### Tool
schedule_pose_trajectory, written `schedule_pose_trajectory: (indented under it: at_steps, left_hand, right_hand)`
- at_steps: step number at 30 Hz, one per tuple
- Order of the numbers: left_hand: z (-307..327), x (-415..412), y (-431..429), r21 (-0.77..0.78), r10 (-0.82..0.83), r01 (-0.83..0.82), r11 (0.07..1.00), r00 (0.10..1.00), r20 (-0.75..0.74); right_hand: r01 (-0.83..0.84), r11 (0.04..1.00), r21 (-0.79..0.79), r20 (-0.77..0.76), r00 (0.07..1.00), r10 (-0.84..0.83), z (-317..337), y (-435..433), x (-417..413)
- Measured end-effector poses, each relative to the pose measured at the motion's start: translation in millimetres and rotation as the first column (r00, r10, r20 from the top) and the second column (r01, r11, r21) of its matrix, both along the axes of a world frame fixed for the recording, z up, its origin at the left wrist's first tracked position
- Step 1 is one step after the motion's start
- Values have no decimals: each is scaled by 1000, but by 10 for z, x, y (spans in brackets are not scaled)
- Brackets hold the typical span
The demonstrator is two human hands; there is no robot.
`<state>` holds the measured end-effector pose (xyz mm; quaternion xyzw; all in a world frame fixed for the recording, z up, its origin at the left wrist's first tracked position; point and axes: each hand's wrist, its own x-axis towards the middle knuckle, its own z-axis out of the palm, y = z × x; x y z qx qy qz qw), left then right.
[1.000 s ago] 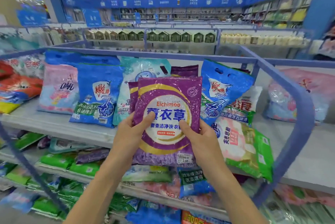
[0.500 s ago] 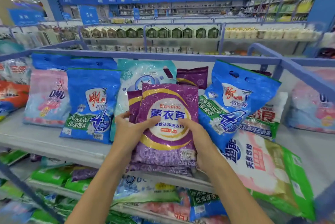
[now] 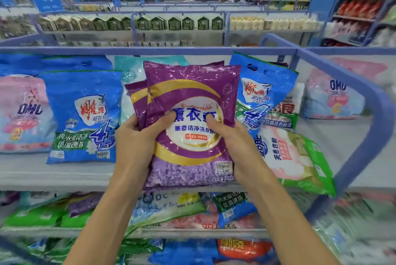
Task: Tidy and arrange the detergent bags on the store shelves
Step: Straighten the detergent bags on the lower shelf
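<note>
A purple detergent bag (image 3: 190, 97) with a gold ring and white label stands at the middle of the top shelf (image 3: 53, 174), with more purple bags stacked behind it. My left hand (image 3: 137, 142) grips the stack's left edge, thumb across the front bag. My right hand (image 3: 235, 147) holds the right edge, thumb on the label. A blue bag (image 3: 83, 114) leans just to the left, and another blue bag (image 3: 263, 95) stands to the right.
Pink OMO bags (image 3: 23, 114) fill the far left. A pink-and-green bag (image 3: 295, 155) lies flat at the right, near the blue end rail (image 3: 372, 114). Lower shelves (image 3: 192, 230) hold jumbled green, blue and purple bags.
Both hands have carried the purple bags forward and down until they stand on the top shelf. My view has moved closer to the shelf.
</note>
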<state>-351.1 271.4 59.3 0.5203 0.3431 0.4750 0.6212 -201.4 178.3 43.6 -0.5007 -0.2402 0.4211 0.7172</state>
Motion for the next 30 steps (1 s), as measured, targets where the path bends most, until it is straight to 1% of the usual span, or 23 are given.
schedule_pose_trajectory:
  at_steps: [4,8,10,15,22,26,30]
  left_hand:
    - [47,-50,-313,-3,-51,51,999,998,26]
    - [-80,76,-740,-54,-113,116,992,993,44]
    - [-155,217,-1007,-81,-148,150,985,988,38]
    - [-303,704,-1848,-152,-220,226,962,974,61]
    - [-392,1428,-3007,-176,-312,319,931,948,69]
    - [-386,1822,-3401,-176,-358,362,915,932,55]
    - [-306,2238,-3553,-147,-383,390,909,921,76]
  right_hand:
    - [50,999,8,41,998,-51,67,-386,-84]
    - [94,996,5,27,995,-94,-4,-908,-56]
    - [127,992,-7,44,991,-126,-52,-1229,33]
    - [180,981,-74,47,983,-177,-161,-2169,423]
    - [278,953,-117,36,961,-275,-232,-3420,1059]
    - [328,938,-113,29,945,-327,-208,-3869,1383]
    - [367,925,-100,56,930,-363,-162,-4025,1771]
